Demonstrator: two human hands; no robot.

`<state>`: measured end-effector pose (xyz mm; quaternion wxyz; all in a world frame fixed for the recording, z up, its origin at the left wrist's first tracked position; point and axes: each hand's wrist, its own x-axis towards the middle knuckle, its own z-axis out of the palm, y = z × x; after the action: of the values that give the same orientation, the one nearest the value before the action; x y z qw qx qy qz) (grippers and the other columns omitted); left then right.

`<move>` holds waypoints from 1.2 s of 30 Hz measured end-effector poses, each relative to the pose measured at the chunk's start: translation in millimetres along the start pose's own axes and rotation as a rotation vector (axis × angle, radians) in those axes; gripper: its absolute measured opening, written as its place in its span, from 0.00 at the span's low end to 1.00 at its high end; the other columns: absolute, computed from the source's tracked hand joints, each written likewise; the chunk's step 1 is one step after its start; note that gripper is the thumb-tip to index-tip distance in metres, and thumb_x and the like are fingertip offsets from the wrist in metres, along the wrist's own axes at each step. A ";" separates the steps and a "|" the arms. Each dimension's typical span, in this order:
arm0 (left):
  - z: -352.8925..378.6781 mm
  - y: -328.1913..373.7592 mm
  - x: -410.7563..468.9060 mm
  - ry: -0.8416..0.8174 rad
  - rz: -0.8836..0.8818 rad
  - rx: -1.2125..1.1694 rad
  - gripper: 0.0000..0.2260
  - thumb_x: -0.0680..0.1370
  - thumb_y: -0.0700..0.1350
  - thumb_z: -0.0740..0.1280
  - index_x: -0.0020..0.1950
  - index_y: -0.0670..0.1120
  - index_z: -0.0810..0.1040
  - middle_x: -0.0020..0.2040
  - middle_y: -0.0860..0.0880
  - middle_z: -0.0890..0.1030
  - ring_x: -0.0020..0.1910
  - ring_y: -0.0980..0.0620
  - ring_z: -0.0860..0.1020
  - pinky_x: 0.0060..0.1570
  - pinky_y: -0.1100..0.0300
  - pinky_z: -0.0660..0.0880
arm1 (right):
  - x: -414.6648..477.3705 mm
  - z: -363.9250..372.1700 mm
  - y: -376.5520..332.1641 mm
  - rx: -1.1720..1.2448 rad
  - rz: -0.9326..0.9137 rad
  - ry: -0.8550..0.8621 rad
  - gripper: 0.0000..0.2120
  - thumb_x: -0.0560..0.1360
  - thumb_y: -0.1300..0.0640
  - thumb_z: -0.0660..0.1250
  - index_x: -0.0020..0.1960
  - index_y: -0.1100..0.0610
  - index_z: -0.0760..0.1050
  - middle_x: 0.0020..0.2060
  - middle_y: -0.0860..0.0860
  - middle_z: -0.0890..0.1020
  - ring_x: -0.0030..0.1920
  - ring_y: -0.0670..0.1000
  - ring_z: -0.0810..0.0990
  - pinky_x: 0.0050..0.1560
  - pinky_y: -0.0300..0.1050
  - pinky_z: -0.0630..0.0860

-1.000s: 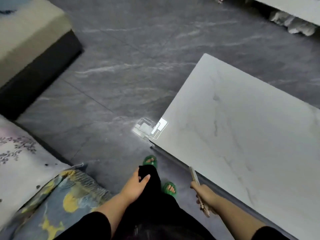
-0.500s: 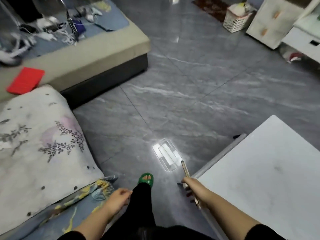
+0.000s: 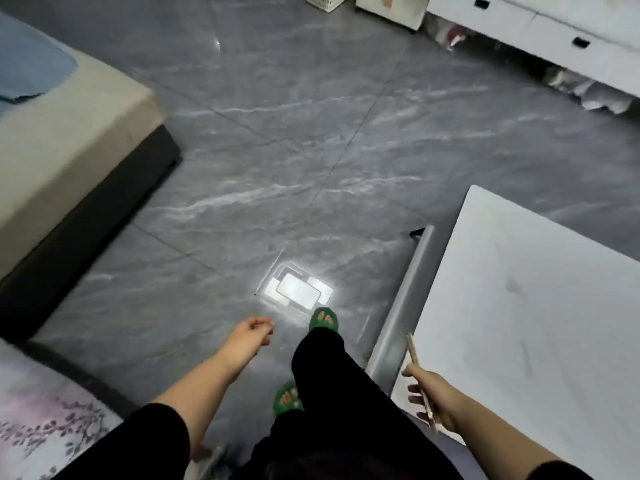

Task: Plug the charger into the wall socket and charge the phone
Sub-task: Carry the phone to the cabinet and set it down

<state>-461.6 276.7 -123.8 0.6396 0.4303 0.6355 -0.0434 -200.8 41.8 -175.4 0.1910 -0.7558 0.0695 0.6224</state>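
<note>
I hold a thin phone (image 3: 417, 372) edge-on in my right hand (image 3: 429, 396), low at the right beside the white table's near corner. My left hand (image 3: 249, 336) swings loosely over the grey floor with its fingers curled and nothing in it. No charger or wall socket shows in the head view. My legs in black trousers and green slippers (image 3: 323, 318) stand mid-stride on the floor.
A white marble-look table (image 3: 540, 323) with a grey lower edge fills the right. A beige sofa (image 3: 69, 143) with a dark base is at the left; a floral cushion (image 3: 45, 427) lies bottom left. White drawers (image 3: 540, 26) and a basket (image 3: 325, 1) line the far side. A ceiling light's reflection (image 3: 298, 289) shines on the tiles.
The view has swung and I have stepped forward along the table. My left hand has swung forward off my leg; the right hand keeps the phone.
</note>
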 end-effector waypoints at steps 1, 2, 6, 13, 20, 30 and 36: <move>1.6 22.4 15.2 -0.005 0.017 0.019 0.12 0.81 0.43 0.60 0.63 0.41 0.72 0.54 0.43 0.76 0.52 0.47 0.75 0.38 0.62 0.66 | 5.2 -6.1 -7.3 0.030 0.017 0.011 0.21 0.65 0.45 0.68 0.53 0.57 0.75 0.42 0.54 0.71 0.40 0.53 0.73 0.36 0.42 0.68; 4.0 41.8 26.6 -0.005 0.031 0.033 0.12 0.80 0.43 0.60 0.62 0.41 0.72 0.54 0.43 0.76 0.51 0.47 0.75 0.38 0.62 0.66 | 9.7 -10.2 -15.6 0.055 0.023 0.014 0.22 0.65 0.46 0.68 0.54 0.57 0.74 0.43 0.54 0.71 0.40 0.53 0.73 0.35 0.42 0.67; 16.5 117.0 74.9 -0.020 0.042 0.078 0.06 0.79 0.42 0.62 0.56 0.45 0.74 0.52 0.44 0.78 0.46 0.49 0.77 0.38 0.62 0.67 | 30.5 -30.1 -77.7 0.092 0.018 0.010 0.22 0.60 0.46 0.68 0.48 0.59 0.75 0.39 0.55 0.73 0.38 0.52 0.73 0.33 0.41 0.67; 26.3 223.8 134.7 -0.026 0.007 0.164 0.04 0.79 0.38 0.62 0.51 0.44 0.75 0.50 0.43 0.77 0.45 0.48 0.76 0.38 0.60 0.68 | 57.4 -58.7 -228.4 0.216 -0.066 0.007 0.15 0.66 0.48 0.71 0.42 0.59 0.74 0.26 0.52 0.73 0.27 0.50 0.72 0.26 0.38 0.65; 12.5 375.3 248.7 -0.062 -0.104 0.160 0.10 0.81 0.43 0.59 0.58 0.41 0.74 0.56 0.43 0.76 0.53 0.45 0.75 0.49 0.52 0.68 | 94.3 -104.6 -405.9 0.418 -0.180 0.033 0.19 0.66 0.45 0.71 0.49 0.57 0.75 0.32 0.52 0.72 0.29 0.49 0.73 0.30 0.41 0.68; 90.6 596.3 357.4 -0.242 0.071 0.531 0.04 0.79 0.45 0.63 0.48 0.46 0.77 0.47 0.46 0.80 0.44 0.49 0.78 0.42 0.58 0.68 | 129.4 -176.4 -528.0 0.668 -0.109 0.196 0.16 0.71 0.48 0.69 0.49 0.59 0.76 0.32 0.54 0.73 0.29 0.50 0.73 0.27 0.40 0.69; 200.5 714.7 382.7 -0.357 0.162 0.592 0.04 0.79 0.43 0.63 0.45 0.47 0.76 0.42 0.48 0.79 0.38 0.53 0.77 0.36 0.61 0.67 | 137.8 -231.2 -530.5 0.857 0.026 0.261 0.12 0.71 0.48 0.70 0.42 0.57 0.74 0.30 0.53 0.73 0.29 0.51 0.72 0.27 0.41 0.67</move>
<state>196.5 790.7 -130.9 0.5895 0.6316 0.4376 -0.2493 222.2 460.0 -166.3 0.4685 -0.6800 0.3540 0.4391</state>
